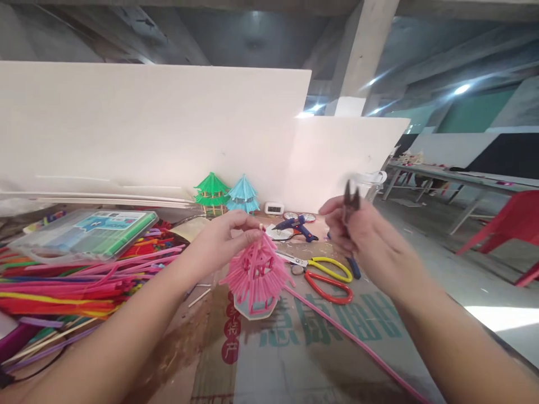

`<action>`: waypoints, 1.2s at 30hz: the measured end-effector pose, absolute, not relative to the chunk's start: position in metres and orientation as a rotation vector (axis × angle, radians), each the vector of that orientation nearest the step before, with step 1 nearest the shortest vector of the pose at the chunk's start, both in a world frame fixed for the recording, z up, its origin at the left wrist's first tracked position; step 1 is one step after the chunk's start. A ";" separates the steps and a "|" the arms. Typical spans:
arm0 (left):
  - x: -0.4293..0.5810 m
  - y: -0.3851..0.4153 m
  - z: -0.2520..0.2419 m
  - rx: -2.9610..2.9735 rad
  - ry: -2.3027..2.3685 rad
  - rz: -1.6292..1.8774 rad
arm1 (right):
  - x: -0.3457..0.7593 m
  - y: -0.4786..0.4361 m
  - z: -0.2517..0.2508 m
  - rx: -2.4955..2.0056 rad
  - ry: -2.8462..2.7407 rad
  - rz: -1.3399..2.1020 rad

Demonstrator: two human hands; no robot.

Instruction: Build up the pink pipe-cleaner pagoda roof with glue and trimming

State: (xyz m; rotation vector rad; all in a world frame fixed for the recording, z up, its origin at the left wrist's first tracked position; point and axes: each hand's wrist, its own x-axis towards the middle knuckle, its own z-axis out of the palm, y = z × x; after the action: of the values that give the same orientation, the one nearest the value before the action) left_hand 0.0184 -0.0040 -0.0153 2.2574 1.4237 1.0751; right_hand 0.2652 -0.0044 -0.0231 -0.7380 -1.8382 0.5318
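A small pink pagoda model [258,280] made of fuzzy stems stands on an octagonal base in front of me. My left hand [225,235] pinches its peak between thumb and fingers. To the right, raised above the table and apart from the model, my right hand [366,230] is closed around pliers [351,203] with dark jaws pointing up. Most of the pliers' handles are hidden by the fingers. A long pink pipe cleaner [337,325] runs from beside the model toward the front right.
Scissors [330,270] with yellow and red handles and a blue glue gun [297,224] lie behind. Green [211,191] and blue [243,193] pagoda models stand by the white board [147,123]. Colourful pipe cleaners [84,283] and a plastic case [84,233] cover the left side.
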 end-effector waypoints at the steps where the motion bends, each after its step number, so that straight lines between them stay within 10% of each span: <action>1: 0.017 -0.003 -0.015 2.262 1.425 1.046 | 0.262 -0.001 -0.024 -0.747 -1.837 0.557; 36: 0.027 -0.013 -0.012 2.277 1.343 1.022 | 0.241 0.011 -0.046 -0.761 -2.181 -0.484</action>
State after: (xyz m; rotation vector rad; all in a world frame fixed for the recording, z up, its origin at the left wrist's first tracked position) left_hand 0.0274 -0.0132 -0.0115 2.2767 1.3427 1.0220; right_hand 0.2408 0.0115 -0.0461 -0.7608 -2.1807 -0.4837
